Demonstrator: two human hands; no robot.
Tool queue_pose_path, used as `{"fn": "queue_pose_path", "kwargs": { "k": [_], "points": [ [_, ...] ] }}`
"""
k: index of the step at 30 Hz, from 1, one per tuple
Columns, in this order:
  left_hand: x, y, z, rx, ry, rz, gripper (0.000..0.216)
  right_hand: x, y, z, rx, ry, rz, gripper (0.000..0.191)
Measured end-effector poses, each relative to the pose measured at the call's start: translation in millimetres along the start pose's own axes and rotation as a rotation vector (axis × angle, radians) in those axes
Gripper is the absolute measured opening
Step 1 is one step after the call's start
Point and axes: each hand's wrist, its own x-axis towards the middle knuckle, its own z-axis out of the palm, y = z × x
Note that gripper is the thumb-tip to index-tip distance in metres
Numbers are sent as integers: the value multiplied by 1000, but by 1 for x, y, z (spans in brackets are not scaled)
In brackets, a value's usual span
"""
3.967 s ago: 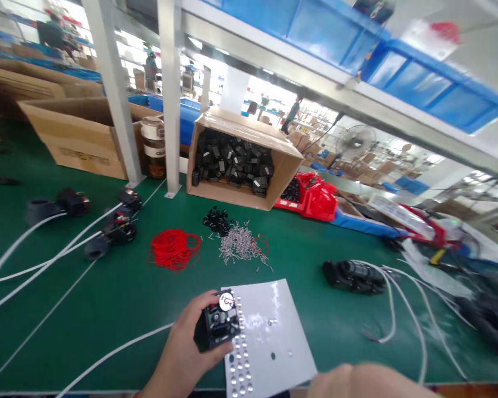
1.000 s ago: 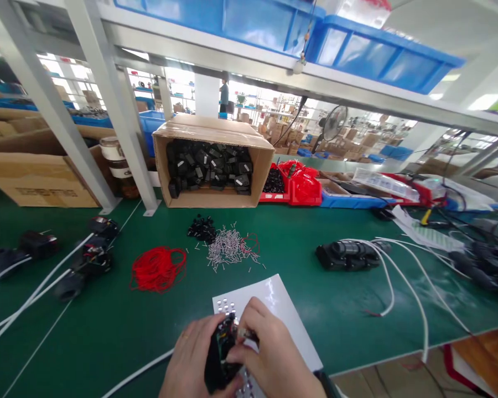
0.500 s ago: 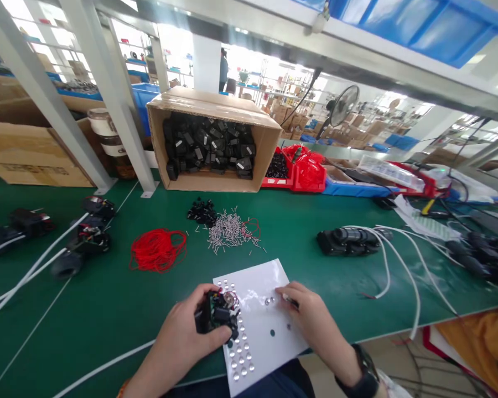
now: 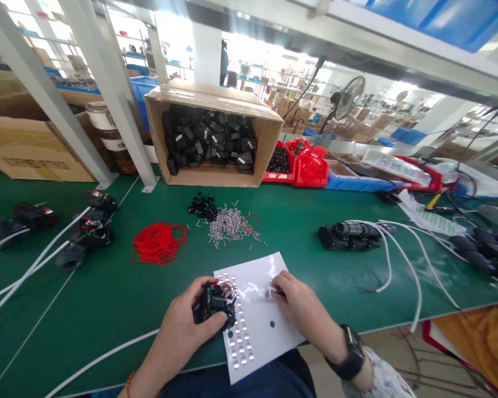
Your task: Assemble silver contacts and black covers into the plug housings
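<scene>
My left hand (image 4: 191, 318) is wrapped round an open black plastic housing (image 4: 219, 301) with a circuit board and thin red wires inside. It holds the housing over the left side of a white sheet (image 4: 257, 331). Rows of small clear round domes (image 4: 241, 349) sit along that side of the sheet. My right hand (image 4: 299, 298) is closed on a slim dark tool (image 4: 278, 291). The tool's tip is at a small clear dome (image 4: 268, 294) near the sheet's middle. Whether tip and dome touch is too small to tell.
Beyond the sheet lie a coil of red wire (image 4: 160, 243), a pile of screws (image 4: 228, 224) and small black parts (image 4: 202, 207). A cardboard box (image 4: 213, 179) of black housings stands behind. Assembled black units with white cables lie left and right (image 4: 351, 236).
My right hand has moved left and slightly up, bringing the tool's tip to the clear domes at the sheet's middle. The left hand has shifted slightly left with the housing.
</scene>
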Motion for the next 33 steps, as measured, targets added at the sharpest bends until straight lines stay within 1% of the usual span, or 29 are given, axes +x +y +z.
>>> {"fn": "queue_pose_path", "kwargs": {
  "k": [5,8,10,13,17,19,23,25,27,33],
  "points": [
    [-1,-4,2,-14,33,20,39,-3,3,8,23,18,0,17],
    [-1,-3,2,-1,32,23,40,-6,2,8,12,29,-9,23],
    [-2,-1,1,9,29,18,40,-7,1,5,-44,-1,-32,30],
    [-3,1,1,5,41,34,39,-6,-1,0,-100,-52,-66,33],
    [-4,0,2,4,71,64,38,-1,2,-6,-57,-91,-104,30],
    [-4,-1,2,3,66,67,37,0,5,-7,-38,-105,-122,26],
    [-3,-1,1,-20,42,61,37,-1,10,-7,120,-64,-154,12],
    [-3,-2,1,-29,35,61,39,1,8,-7,194,-43,-165,11],
    [-3,-2,1,-32,36,54,40,4,5,-6,193,-47,-148,10],
    [-5,-4,1,-44,30,55,40,12,-5,-3,74,-60,-78,10]
  ]
}}
